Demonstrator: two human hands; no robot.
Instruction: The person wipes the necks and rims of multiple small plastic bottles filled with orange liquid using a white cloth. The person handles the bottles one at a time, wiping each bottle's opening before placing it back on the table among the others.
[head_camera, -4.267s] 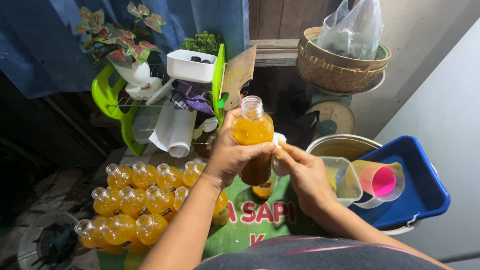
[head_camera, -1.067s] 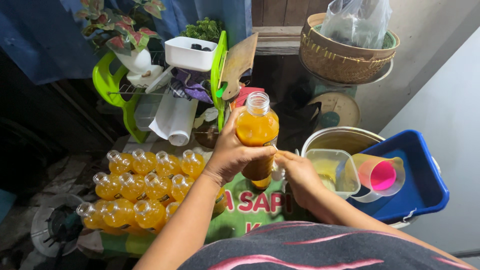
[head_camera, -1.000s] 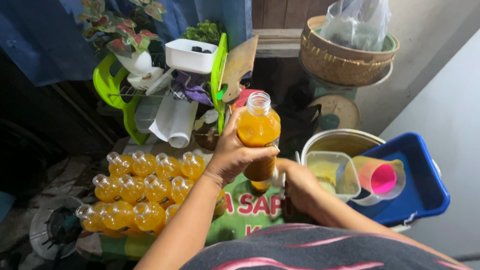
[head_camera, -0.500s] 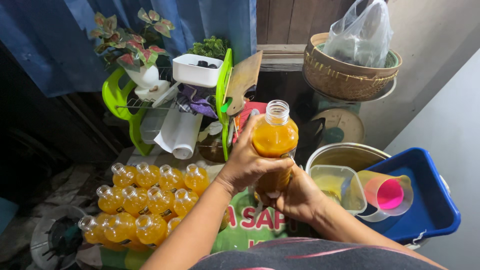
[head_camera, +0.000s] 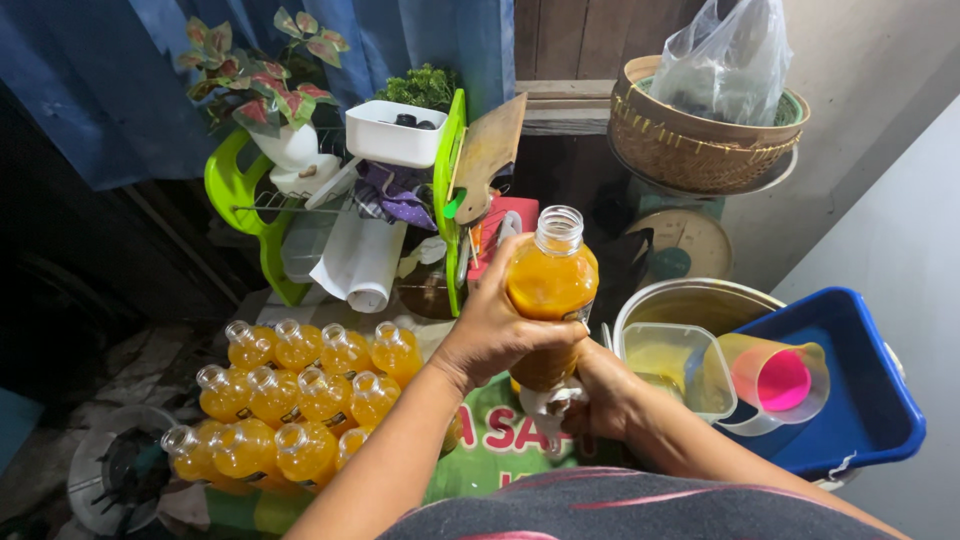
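- In the head view, centre: the left hand wraps the uncapped bottle of orange liquid, upright so nothing spills.
- The right hand closes round its base, with something white, to steady it from below.
- Low left, filled bottles stand packed together, open necks up.
- At right, a pink cup lies in a blue tub.

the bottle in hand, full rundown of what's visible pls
The bottle is small, clear and plastic-looking, with a rounded body and a short threaded neck, uncapped. Opaque orange liquid fills it to the shoulder. It is upright, raised above the table. The left hand wraps its middle from the left; the right hand is at its base, with something white beside the fingers. The lower part is hidden.
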